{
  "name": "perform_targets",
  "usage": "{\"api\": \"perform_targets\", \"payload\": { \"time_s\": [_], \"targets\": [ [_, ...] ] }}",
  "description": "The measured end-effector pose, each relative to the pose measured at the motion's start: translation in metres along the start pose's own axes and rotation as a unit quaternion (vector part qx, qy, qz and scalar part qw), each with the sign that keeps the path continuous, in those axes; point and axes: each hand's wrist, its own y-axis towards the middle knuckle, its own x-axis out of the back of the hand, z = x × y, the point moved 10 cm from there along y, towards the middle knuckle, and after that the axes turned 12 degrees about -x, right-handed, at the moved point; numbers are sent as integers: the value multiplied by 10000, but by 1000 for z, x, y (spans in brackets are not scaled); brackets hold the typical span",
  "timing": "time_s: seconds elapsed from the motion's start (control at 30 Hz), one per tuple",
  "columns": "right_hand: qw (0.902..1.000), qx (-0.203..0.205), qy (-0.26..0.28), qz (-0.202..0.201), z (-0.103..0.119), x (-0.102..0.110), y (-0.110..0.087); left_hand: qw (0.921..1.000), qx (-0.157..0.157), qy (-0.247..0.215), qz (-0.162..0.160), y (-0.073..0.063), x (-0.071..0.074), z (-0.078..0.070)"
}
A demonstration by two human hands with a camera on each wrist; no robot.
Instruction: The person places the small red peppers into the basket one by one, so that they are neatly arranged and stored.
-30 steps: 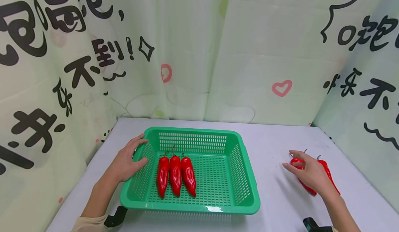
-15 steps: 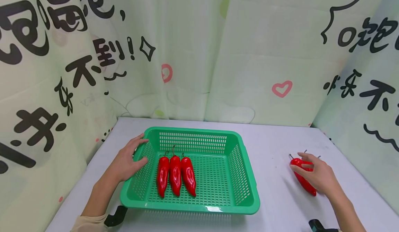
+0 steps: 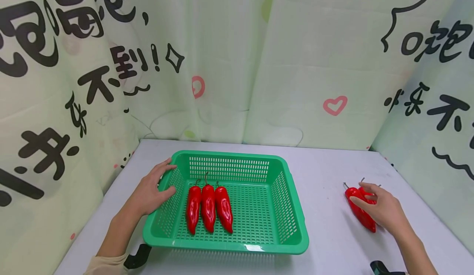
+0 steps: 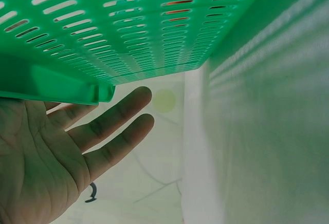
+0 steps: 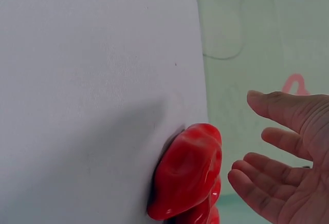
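A green plastic basket (image 3: 259, 248) holds three red chili peppers (image 3: 208, 209) lying side by side toward its left. At its left rim rests my left hand (image 3: 152, 190), thumb and fingertips reaching over the edge; the left wrist view shows extended fingers (image 4: 121, 113) beside the slotted wall. To the right on the white table, my right hand (image 3: 386, 209) hovers over another group of red chili peppers (image 3: 359, 209), partly covering them. Its fingers are loosely bent and hold nothing. In the right wrist view, a glossy red pepper (image 5: 187, 175) lies left of the spread fingers (image 5: 257, 185).
The white table (image 3: 322, 176) extends between the basket and the right-hand peppers. A pale green printed curtain (image 3: 296, 61) stands behind the table and along both sides. Black wrist straps (image 3: 138, 256) show below the hands.
My right hand has shifted right and slightly down over the right-hand peppers, uncovering more of the leftmost one. My left hand, the basket and its peppers have stayed put.
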Motion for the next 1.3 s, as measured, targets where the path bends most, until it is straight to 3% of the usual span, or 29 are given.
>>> {"api": "perform_targets", "payload": {
  "time_s": [1.3],
  "targets": [
    [9973, -109, -143, 714, -14, -33, 8, 10000, 33, 41, 5, 0, 0, 1]
  ]
}}
